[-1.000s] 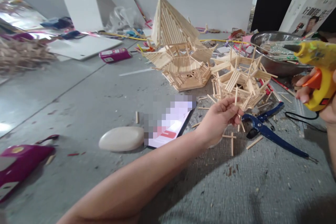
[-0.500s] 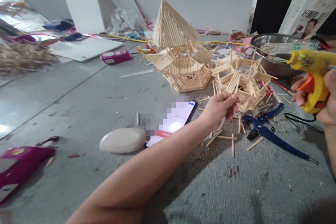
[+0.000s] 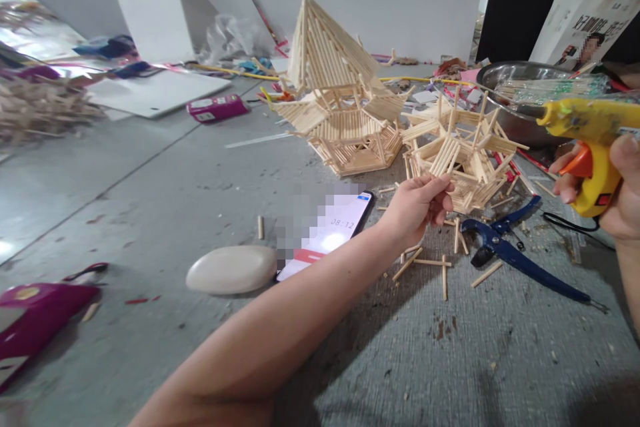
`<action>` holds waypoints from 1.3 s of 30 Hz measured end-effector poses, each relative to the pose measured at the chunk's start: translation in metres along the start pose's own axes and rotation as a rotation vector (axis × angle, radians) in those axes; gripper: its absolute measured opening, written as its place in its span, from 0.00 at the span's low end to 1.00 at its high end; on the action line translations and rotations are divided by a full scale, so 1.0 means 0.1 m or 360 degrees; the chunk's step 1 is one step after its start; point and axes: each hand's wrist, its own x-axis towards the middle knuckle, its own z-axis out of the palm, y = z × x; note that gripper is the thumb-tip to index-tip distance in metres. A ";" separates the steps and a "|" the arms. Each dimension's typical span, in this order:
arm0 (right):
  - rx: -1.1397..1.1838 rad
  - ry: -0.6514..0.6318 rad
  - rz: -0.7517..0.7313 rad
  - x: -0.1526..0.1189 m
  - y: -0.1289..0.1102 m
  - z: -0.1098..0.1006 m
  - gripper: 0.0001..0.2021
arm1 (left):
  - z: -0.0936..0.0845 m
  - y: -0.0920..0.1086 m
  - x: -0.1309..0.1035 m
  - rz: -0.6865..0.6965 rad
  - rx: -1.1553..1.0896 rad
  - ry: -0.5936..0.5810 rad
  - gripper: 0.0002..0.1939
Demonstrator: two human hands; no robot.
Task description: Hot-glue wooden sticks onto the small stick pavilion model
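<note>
My left hand (image 3: 423, 203) reaches to the front of a half-built wooden-stick model (image 3: 483, 170). Its thumb and forefinger pinch the lower end of a wooden stick (image 3: 447, 157) in a slanted row; the fingers partly hide that end. At the right, my right hand (image 3: 623, 197) is wrapped round a yellow hot glue gun (image 3: 597, 127) with an orange trigger. The gun's nozzle points left, above the model's right side and apart from it. A taller stick pavilion (image 3: 345, 123) with a pointed roof stands behind and left of my left hand.
Blue cutters (image 3: 520, 257) and loose stick pieces (image 3: 444, 277) lie on the floor near my left hand. A phone (image 3: 330, 233) and a pale rounded object (image 3: 233, 269) are left of my forearm. Behind the glue gun is a metal bowl (image 3: 520, 73).
The glue gun and my right hand have shifted slightly left. My left hand stays pinched at the model, almost unmoved. The view has moved a little.
</note>
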 end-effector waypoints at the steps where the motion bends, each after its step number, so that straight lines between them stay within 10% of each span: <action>1: 0.0012 -0.0001 0.0003 0.00 0.00 0.00 0.13 | 0.01 0.00 0.00 0.0006 -0.0012 0.0007 0.11; 39: -0.0059 -0.0053 0.0050 -0.01 0.03 -0.04 0.14 | 0.07 0.00 -0.02 0.0090 -0.0174 0.0061 0.09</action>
